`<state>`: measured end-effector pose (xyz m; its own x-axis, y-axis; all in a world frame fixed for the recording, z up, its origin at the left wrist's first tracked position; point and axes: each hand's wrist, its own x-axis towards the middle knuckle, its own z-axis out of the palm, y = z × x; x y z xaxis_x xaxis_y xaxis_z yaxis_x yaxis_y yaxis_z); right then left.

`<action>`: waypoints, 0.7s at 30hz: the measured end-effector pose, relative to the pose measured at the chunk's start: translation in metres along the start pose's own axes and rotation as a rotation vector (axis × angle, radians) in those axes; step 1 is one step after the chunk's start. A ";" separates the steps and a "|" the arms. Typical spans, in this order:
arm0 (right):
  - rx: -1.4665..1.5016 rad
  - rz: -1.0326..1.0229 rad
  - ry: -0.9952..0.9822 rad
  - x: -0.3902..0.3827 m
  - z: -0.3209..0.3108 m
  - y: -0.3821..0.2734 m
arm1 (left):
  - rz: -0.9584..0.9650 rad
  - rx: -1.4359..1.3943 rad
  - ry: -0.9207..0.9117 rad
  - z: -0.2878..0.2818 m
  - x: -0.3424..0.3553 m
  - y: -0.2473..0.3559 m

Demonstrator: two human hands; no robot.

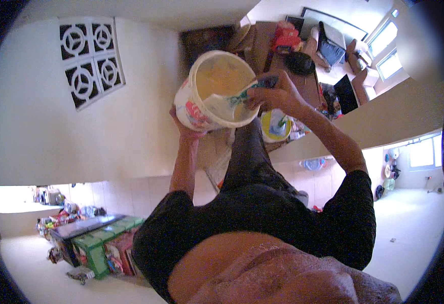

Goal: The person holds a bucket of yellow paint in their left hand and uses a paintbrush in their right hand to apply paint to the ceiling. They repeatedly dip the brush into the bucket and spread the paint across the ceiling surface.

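My left hand [187, 133] holds a white plastic bucket [182, 106] from its lower left side, with the fingers partly hidden behind it. The bucket is tilted so its mouth faces me, and a yellowish-tan coating shows inside. A red print marks its outer wall. My right hand [282, 96] is closed around the teal and dark handle of a pale, broad-ended hand tool [222, 104], whose wide end dips inside the bucket's near rim. Blur keeps me from telling the tool's exact kind.
A pale wall with a vent block [93, 58] rises at the left. Below my right hand stands another bucket [289, 133] with a yellow rim. Farther right are a brown table [308, 93], a black round item [299, 63], and armchairs [328, 45]. A green bin [98, 253] sits lower left.
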<state>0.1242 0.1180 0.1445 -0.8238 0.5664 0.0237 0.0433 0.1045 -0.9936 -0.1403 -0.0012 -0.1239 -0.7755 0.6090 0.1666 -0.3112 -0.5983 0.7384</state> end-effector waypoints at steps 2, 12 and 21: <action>0.105 0.021 -0.038 0.004 0.011 -0.003 | 0.028 0.040 -0.033 -0.004 -0.009 0.007; -0.806 -0.727 0.132 0.016 -0.018 -0.005 | -0.540 -0.392 -0.166 0.065 -0.019 0.070; -0.049 0.014 0.084 0.011 -0.010 -0.001 | -0.607 -0.600 -0.008 0.016 0.006 0.037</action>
<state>0.1205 0.1319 0.1473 -0.7725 0.6347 0.0213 0.0838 0.1351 -0.9873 -0.1477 -0.0116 -0.0851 -0.3770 0.9157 -0.1392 -0.9117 -0.3404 0.2302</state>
